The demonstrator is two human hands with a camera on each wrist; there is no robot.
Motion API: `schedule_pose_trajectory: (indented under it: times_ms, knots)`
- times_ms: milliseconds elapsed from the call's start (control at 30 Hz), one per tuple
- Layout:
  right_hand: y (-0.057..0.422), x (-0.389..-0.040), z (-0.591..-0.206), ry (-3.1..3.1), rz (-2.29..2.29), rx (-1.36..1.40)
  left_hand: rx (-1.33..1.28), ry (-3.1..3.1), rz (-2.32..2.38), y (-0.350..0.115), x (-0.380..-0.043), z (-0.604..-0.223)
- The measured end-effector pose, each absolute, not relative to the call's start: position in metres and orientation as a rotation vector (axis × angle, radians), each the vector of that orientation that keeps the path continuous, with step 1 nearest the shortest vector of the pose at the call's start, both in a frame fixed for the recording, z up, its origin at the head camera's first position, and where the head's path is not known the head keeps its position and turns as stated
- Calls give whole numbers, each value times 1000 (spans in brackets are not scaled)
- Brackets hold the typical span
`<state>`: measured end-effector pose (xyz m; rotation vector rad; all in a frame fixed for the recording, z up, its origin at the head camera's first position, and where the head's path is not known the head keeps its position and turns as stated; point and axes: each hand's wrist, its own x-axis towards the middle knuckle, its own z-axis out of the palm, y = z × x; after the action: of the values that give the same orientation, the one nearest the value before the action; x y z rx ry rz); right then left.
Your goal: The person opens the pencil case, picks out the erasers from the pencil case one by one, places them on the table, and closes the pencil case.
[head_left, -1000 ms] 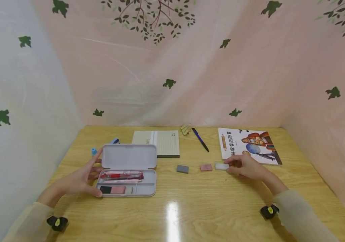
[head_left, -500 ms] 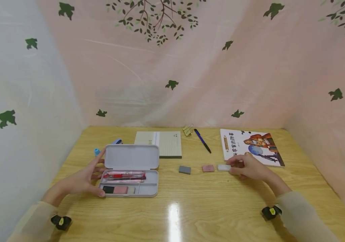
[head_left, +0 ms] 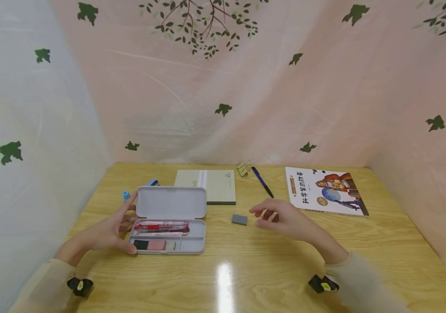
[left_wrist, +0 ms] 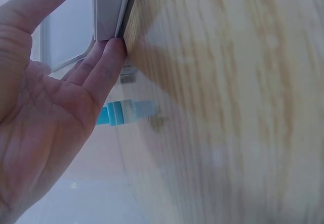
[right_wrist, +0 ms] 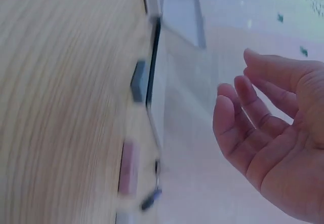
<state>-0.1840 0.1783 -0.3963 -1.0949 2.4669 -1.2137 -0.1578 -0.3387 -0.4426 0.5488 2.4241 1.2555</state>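
Note:
An opened white pencil case (head_left: 197,246) lies at the left, its lid raised. Several pens (head_left: 162,226) fill its back compartment; black, pink and white erasers (head_left: 156,245) sit in the front one. My left hand (head_left: 107,232) holds the case's left end, thumb at the near corner, fingers by the lid. Over the table, my right hand (head_left: 285,219) has loosely bent fingers with nothing between them. Its fingertips are just right of a grey eraser (head_left: 239,219). A pink eraser (right_wrist: 128,168) and a white eraser (right_wrist: 124,217) show in the right wrist view; the hand hides both from the head camera.
Behind the case lie a notebook (head_left: 220,187) and a blue-capped item (head_left: 126,196). A binder clip (head_left: 242,169) and a blue pen (head_left: 262,181) are at the back middle. A picture-covered book (head_left: 326,191) lies at the back right. Printed cloth (head_left: 168,100) walls the table.
My right hand has left the white eraser and moved left, over the pink and white erasers toward the grey one. The left hand stays on the case.

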Motion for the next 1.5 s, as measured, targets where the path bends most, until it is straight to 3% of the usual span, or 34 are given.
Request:
schedule_pose_trajectory:
  times_ms: [400,800,1500]
  knots:
    - [76,-181,-403,2252,-1188,-1359,515,2428,1250,-335,-159,-441]
    - [-15,-183,-420,2341,-983,-1377,526,2451,1236,-340,-155,-437]
    - [-55,-171,-436,2535,-773,-1207,486,2461,1205,-337,-160,-440]
